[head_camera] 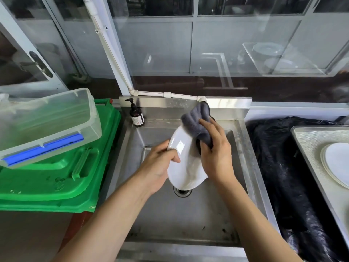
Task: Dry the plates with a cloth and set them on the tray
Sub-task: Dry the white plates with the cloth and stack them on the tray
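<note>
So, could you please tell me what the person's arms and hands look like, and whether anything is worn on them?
Both forearms are bare as far as the picture shows them, with no sleeve in view. The left hand and the right hand wear no gloves, and no ring, watch or bracelet shows on the fingers or wrists. The nails that show are short and unpainted.

I log: glossy white ceramic plate (186,161); fuzzy grey cloth (198,120); dull, scuffed stainless-steel sink (170,214); clear plastic tub (47,118); shiny green plastic lid (56,178); matt textured tray (309,146).
</note>
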`<state>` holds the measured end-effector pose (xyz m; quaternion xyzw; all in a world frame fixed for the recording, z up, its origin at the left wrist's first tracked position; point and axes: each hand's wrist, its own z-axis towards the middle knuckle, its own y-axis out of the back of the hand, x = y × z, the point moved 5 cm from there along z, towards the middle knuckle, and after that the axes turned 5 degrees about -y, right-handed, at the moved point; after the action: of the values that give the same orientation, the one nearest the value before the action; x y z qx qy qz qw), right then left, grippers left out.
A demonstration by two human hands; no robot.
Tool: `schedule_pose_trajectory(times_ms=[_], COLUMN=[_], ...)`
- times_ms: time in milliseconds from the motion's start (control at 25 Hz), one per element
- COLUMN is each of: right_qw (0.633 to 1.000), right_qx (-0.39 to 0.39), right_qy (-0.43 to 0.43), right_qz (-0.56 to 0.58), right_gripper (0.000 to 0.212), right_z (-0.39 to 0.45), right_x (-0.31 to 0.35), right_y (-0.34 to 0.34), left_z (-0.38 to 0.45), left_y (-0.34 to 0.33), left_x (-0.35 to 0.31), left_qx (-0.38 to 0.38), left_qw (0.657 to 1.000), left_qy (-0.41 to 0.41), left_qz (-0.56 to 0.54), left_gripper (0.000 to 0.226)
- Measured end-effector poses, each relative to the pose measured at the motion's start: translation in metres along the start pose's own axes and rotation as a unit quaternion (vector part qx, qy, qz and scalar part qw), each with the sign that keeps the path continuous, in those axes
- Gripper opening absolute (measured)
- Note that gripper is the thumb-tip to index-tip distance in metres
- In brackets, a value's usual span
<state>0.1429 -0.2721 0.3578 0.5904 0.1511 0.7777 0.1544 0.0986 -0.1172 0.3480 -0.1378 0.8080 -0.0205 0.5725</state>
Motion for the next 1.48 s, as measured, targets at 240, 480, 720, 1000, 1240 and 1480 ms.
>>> schedule_pose_trajectory(times_ms=[240, 480, 720, 1000, 1240, 1480], right_qw=[0.994, 0.999, 0.999, 0.978, 0.979, 0.775], right_qx=[0.051, 0.001, -0.041, -0.034, -0.125, -0.2], right_qy=[0.092, 0.04, 0.022, 0.191, -0.094, -0.417], right_qz=[0.0, 0.02, -0.005, -0.076, 0.129, 0.43], right_gripper=[0.05, 0.051, 0.053, 0.051, 0.058, 0.028], right_z=[-0.014, -0.046, -0.07, -0.088, -0.087, -0.052], right_x=[0.022, 0.017, 0.003, 0.003, -0.037, -0.046], right_y=[-0.019, -0.023, -0.019, -0.034, -0.016, 0.001], left_z=[0.001, 0.012, 0.016, 0.013, 0.009, 0.001], left_y=[-0.001, -0.008, -0.005, 0.004, 0.011, -0.002], left_x=[-0.008, -0.017, -0.018, -0.026, -0.031, -0.014], left_qx=[-0.054, -0.041, -0.064, -0.092, -0.042, -0.023], left_qw=[0.998, 0.989, 0.978, 0.975, 0.967, 0.96], left_qy=[-0.007, -0.033, -0.012, -0.005, -0.025, -0.009], left_qz=[-0.037, -0.138, -0.198, -0.204, -0.252, -0.279], left_gripper=[0.035, 0.043, 0.037, 0.037, 0.056, 0.055])
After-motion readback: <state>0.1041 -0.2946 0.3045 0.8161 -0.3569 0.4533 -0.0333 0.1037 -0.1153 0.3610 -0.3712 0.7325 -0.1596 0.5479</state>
